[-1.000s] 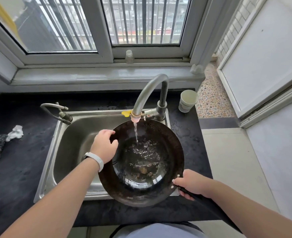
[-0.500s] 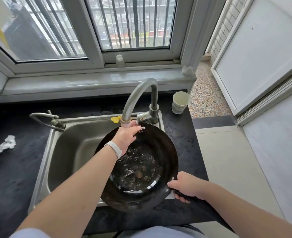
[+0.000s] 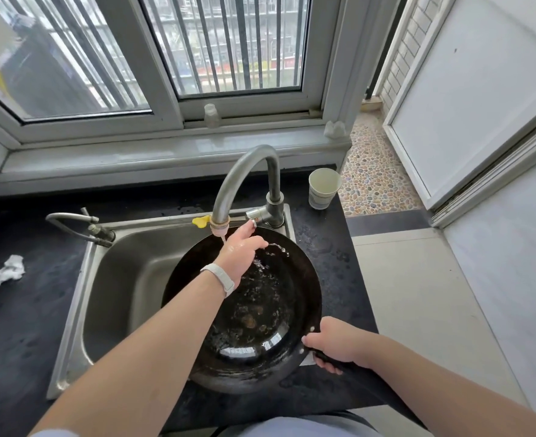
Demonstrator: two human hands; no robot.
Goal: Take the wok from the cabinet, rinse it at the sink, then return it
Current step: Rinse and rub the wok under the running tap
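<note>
Now reaching farther, left hand fingers spread at curved steel tap's lever; right hand clenched around round black wok's handle.

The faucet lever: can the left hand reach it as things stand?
Probably yes. The left hand is above the wok, fingertips almost at the faucet lever, with nothing between them.

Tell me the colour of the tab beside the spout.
Yellow tab, seen in the head view.
</note>
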